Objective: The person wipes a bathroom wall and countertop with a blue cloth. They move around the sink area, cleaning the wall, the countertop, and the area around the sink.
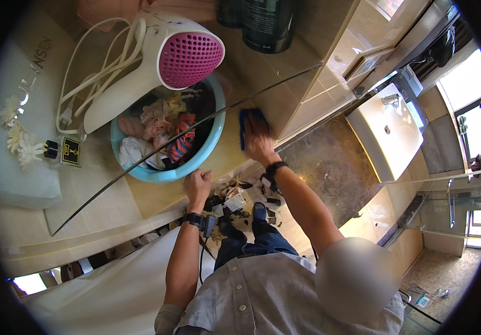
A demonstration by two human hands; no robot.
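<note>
My right hand (258, 137) lies flat on a dark blue cloth (246, 115), pressing it to the beige tiled ledge (228, 144) near the wall. My left hand (198, 184) is curled into a loose fist at the ledge's front, close to the rim of a light blue plastic basin (196, 161); nothing shows in it. Whether it touches the rim is unclear. Bunched clothes (157, 123) fill the basin: pink, white, dark and striped orange-blue pieces. A glass shelf's dark edge (140, 161) crosses diagonally above the basin, which shows partly through the glass.
A white hair dryer (119, 98) with magenta grille and coiled cord, a perfume bottle (71, 151), a white textured box (31, 180) and dark green bottles (267, 25) stand around the shelf. Litter (236, 199) lies by my feet. At right is a white washbasin (387, 130).
</note>
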